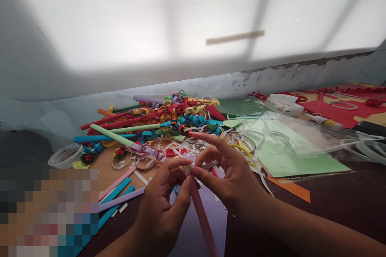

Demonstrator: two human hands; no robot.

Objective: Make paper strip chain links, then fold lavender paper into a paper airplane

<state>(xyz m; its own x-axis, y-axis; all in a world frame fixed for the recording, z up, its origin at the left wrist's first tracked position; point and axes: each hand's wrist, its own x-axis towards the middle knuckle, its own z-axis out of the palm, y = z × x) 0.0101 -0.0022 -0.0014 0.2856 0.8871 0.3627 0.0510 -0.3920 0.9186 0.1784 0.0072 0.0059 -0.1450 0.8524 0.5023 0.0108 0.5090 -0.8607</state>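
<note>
My left hand [165, 204] is closed, pinching the upper end of a dusky pink paper strip [202, 217] between thumb and fingers. The strip slants down toward the bottom edge. At its tip sits a small whitish piece [187, 168], perhaps tape. My right hand [229, 172] meets the left there, thumb and index finger closed on a thin pale strip [209, 165] that runs behind its fingers; its far end is partly hidden. Beneath both hands lies a sheet of lavender paper [214, 217].
Colourful paper chains and rolled sticks [181, 116] are heaped behind my hands. White scraps [193, 144] lie in front of them. To the left stands a tape roll [66, 155] near blue strips [120, 190]. On the right are green sheets [301, 160] under clear plastic and an orange strip [291, 190].
</note>
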